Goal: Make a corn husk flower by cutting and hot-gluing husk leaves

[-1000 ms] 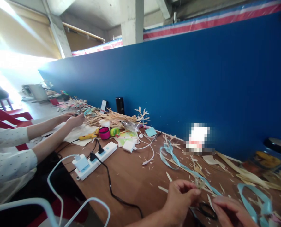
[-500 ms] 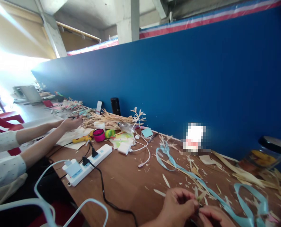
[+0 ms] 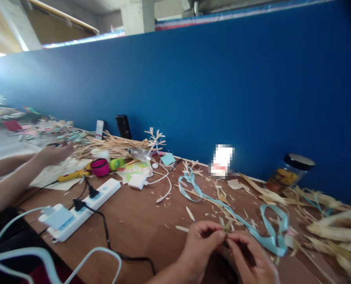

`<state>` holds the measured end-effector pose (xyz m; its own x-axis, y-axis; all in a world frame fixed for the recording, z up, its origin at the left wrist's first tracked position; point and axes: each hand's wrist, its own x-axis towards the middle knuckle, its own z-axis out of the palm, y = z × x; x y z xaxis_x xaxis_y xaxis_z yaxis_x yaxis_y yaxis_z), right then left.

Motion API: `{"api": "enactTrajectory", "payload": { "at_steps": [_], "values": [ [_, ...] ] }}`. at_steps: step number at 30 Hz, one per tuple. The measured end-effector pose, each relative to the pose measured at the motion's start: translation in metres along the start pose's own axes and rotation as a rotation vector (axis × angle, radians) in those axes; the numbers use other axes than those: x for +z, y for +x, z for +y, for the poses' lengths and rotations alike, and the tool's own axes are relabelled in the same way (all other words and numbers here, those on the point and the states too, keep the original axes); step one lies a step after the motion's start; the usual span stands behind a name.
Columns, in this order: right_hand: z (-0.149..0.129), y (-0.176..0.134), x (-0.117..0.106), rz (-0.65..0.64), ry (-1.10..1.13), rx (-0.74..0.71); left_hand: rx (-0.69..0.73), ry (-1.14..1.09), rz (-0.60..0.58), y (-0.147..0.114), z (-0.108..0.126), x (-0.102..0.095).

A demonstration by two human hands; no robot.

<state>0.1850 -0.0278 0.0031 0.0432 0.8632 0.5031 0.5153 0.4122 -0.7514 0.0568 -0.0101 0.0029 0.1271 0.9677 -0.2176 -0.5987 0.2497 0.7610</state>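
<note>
At the front edge of the table my left hand (image 3: 201,245) pinches a small strip of dried husk (image 3: 227,225) between thumb and forefinger. My right hand (image 3: 251,252) meets it fingertip to fingertip, closed at the same spot; what sits under its fingers is mostly hidden. Just beyond both hands runs a light blue ribbon (image 3: 239,219), curled into loops at each end. Pale husk scraps (image 3: 190,213) are strewn around it on the brown tabletop (image 3: 128,232).
Left of me stands a white power strip (image 3: 100,202) with plugs and trailing cables. Farther left a co-worker's hand (image 3: 55,153) is near a yellow glue gun (image 3: 75,174). A lidded jar (image 3: 288,173) and husk bundles (image 3: 341,228) lie right, before a blue partition (image 3: 175,86).
My view has turned to the right, so things appear shifted left. More of my right hand shows; both hands stay pinched together at the husk strip.
</note>
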Motion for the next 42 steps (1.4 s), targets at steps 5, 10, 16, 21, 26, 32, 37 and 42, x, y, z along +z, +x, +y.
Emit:
{"api": "enactTrajectory", "payload": {
  "at_steps": [5,10,16,21,26,32,37,42],
  "values": [
    [-0.010,-0.003,0.006,-0.030,0.115,0.220,-0.008,0.031,-0.004,-0.002,0.004,0.001],
    [-0.010,-0.006,0.006,-0.084,0.201,0.301,-0.030,0.061,-0.030,-0.001,0.005,0.000],
    [-0.008,-0.005,0.007,-0.095,0.211,0.307,-0.027,0.074,-0.039,-0.001,0.004,-0.001],
    [-0.009,-0.005,0.008,-0.078,0.215,0.302,-0.030,0.072,-0.031,0.000,0.004,-0.002],
    [-0.011,-0.005,0.008,-0.074,0.208,0.312,-0.043,0.117,-0.037,0.000,0.005,-0.002],
    [-0.017,-0.001,0.007,-0.040,0.176,0.344,-0.059,0.138,-0.037,-0.001,0.006,-0.001],
    [-0.015,0.000,0.007,-0.055,0.191,0.382,-0.060,0.128,-0.026,0.000,0.006,-0.002],
    [-0.010,-0.001,0.010,-0.054,0.293,0.428,-0.065,0.133,-0.042,0.000,0.006,-0.003]
  ]
}}
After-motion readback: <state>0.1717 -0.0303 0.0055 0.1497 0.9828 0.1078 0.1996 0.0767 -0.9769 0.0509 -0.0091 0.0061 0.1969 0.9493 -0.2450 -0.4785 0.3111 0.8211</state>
